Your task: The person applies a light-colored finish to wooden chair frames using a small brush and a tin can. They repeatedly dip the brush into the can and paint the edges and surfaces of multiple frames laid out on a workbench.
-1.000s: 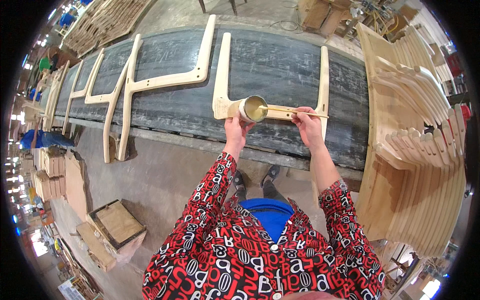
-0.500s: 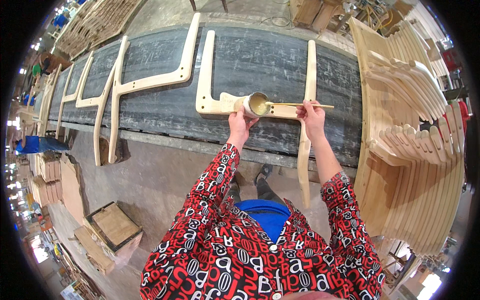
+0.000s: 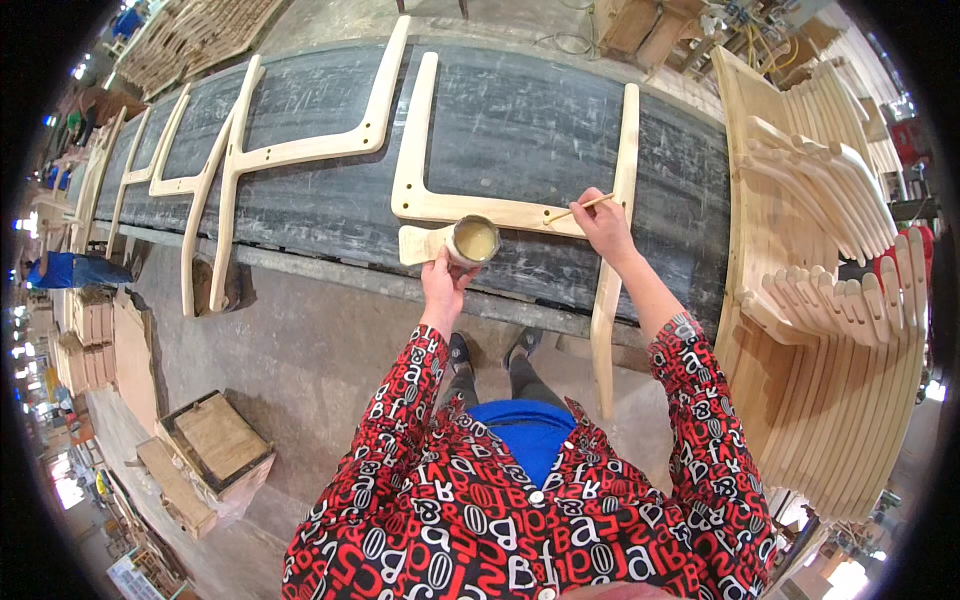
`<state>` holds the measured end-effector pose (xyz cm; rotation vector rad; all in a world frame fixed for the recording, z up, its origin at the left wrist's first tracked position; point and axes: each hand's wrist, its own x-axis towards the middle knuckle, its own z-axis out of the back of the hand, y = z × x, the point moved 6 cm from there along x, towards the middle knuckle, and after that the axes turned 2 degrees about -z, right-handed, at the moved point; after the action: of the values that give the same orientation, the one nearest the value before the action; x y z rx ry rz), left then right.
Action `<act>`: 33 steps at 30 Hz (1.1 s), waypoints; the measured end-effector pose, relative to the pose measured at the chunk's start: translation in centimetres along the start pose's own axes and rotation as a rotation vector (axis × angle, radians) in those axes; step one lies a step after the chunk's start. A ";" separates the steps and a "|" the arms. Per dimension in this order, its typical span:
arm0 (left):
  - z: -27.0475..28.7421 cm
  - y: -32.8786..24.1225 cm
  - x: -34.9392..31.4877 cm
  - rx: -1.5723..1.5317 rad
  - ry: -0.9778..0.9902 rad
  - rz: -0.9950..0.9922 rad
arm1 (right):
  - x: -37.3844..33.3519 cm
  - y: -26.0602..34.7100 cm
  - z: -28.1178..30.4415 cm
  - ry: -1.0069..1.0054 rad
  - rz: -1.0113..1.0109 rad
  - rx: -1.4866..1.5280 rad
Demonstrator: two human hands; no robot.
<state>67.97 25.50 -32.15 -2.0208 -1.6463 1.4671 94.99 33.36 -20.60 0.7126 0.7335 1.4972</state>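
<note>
Since the earlier frames, both hands have shifted along the pale wooden chair-frame piece [image 3: 500, 208]: the small round cup of yellowish liquid [image 3: 474, 240] now sits lower and left of where it was, over the frame's lower rail, and the stick has swung out to the right.

Left hand [image 3: 443, 275]: fingers wrapped around the cup from below, holding it with its open mouth facing up toward the camera. The cup overlaps the near edge of the frame's horizontal rail, just beside a short paddle-shaped end of wood [image 3: 420, 243] that juts left.

Right hand [image 3: 600, 225]: fingers pinched closed on a thin light wooden stick [image 3: 580, 208]. The stick points left and slightly down, its tip resting on or just above the rail; contact cannot be told. The hand lies beside the frame's long upright leg [image 3: 615, 250], which overhangs the near edge of the bench and reaches down toward the floor.

Chair-frame piece lies flat on the long dark, scuffed workbench top [image 3: 520, 120]. Further left on the same bench lie more pale wooden frame pieces [image 3: 260, 155] of similar shape, well apart from the hands.

To the right, a rack of stacked curved pale wooden parts [image 3: 820, 300] stands near the person's right arm. Lower left on the concrete floor [image 3: 300, 350], an open wooden box [image 3: 215, 440]. Person wears a red, black and white patterned long-sleeved shirt [image 3: 480, 520].
</note>
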 end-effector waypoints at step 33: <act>2.1 -1.2 -3.1 0.007 -0.107 -0.054 | 5.1 0.8 -0.8 0.147 0.157 -0.293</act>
<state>65.85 22.52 -30.68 -1.9095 -1.7194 1.5844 93.63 38.41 -20.45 0.4499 0.5603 1.7706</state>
